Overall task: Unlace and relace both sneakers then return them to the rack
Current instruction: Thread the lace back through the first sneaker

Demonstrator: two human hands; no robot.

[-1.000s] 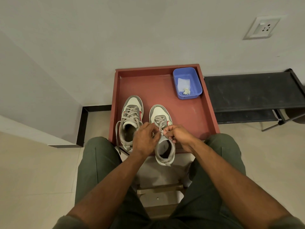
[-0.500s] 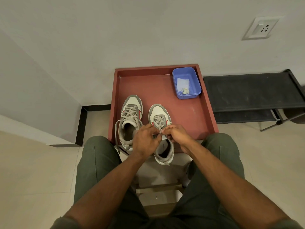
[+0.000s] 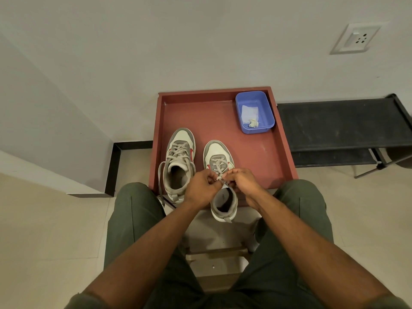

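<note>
While pinching laces (image 3: 219, 177): both hands' fingers (image 3: 213, 179) curled.

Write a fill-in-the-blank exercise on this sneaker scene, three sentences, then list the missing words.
1. Both hands, the left hand and the right hand, pinch the lace of the ____ sneaker.
2. The blue tub sits in the far ____ corner of the red tray.
3. The left sneaker has a loose lace end hanging over the tray's ____ edge.

Missing words: right; right; near
</note>
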